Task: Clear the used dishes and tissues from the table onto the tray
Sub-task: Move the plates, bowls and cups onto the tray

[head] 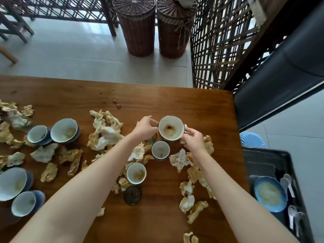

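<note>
Crumpled tissues point(188, 201) litter the near part of the wooden table point(201, 106), with the tray point(261, 165) (a blue plate point(270, 193) in it) at right. Farther out, the left hand point(145, 128) and right hand point(192, 137) grip opposite sides of a stained bowl point(171, 128), fingers curled on its rim.

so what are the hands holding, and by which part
A used bowl, by opposite sides of its rim: left hand one side, right hand the other.
</note>
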`<state>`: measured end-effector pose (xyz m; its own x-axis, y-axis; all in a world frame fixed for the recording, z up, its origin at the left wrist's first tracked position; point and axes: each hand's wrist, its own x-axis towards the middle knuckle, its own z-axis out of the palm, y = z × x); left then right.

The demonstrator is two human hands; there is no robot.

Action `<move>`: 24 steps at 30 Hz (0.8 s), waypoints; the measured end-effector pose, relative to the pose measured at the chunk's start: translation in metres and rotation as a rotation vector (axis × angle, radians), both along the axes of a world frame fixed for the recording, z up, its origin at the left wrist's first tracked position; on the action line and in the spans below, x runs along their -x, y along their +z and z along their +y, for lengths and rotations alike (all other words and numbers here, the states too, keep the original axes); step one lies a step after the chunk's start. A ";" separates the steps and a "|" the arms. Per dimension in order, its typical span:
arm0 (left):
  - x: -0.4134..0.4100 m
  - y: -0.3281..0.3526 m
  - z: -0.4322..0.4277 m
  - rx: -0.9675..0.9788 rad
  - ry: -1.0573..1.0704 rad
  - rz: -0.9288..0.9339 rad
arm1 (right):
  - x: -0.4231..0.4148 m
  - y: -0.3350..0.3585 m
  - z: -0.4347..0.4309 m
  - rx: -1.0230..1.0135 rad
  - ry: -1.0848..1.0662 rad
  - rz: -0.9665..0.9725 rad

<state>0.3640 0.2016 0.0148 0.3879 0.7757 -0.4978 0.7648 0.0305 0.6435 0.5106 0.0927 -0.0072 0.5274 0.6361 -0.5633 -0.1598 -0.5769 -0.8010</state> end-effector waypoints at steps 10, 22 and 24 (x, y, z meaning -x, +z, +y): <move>-0.008 -0.017 0.016 -0.014 -0.103 0.119 | -0.001 -0.021 0.008 0.047 0.084 0.043; -0.018 0.009 -0.002 -0.001 -0.071 -0.325 | 0.007 0.013 -0.001 -0.133 -0.021 0.091; -0.019 0.020 -0.013 0.073 -0.035 -0.480 | 0.001 0.035 -0.013 -0.198 -0.028 0.110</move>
<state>0.3826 0.1883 0.0346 0.6119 0.7281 -0.3089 0.3835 0.0684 0.9210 0.5098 0.0792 0.0279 0.4887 0.7257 -0.4843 -0.2667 -0.4042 -0.8749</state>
